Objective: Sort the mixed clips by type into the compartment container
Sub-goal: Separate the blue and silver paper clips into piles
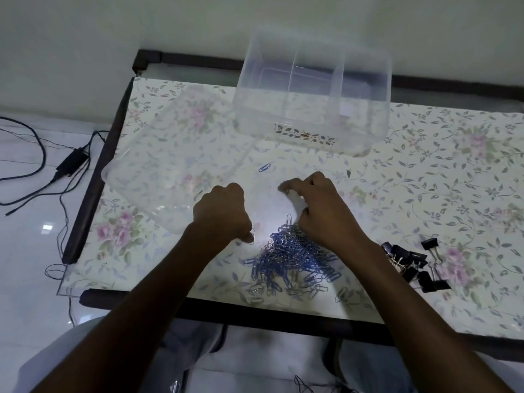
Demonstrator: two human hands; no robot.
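- Head view, looking down on a floral tabletop with 2 bare hands over it.
- Left hand curled into a fist at the near-centre, pinching a silvery paper clip at its lower edge.
- Right hand just right of it, fingers bent, fingertips blurred; cannot tell whether anything held.
- Pile of blue and silver paper clips near the front edge, below and between both hands, right wrist partly over it.
- 1 lone blue paper clip farther out, apart from the pile.
- Black binder clips in a loose cluster at the near right, well apart from the pile.
- Clear compartment container at the far centre, inner dividers visible.
- Clear lid lying flat at the left.
- Cables and a power adapter on the floor, far left.
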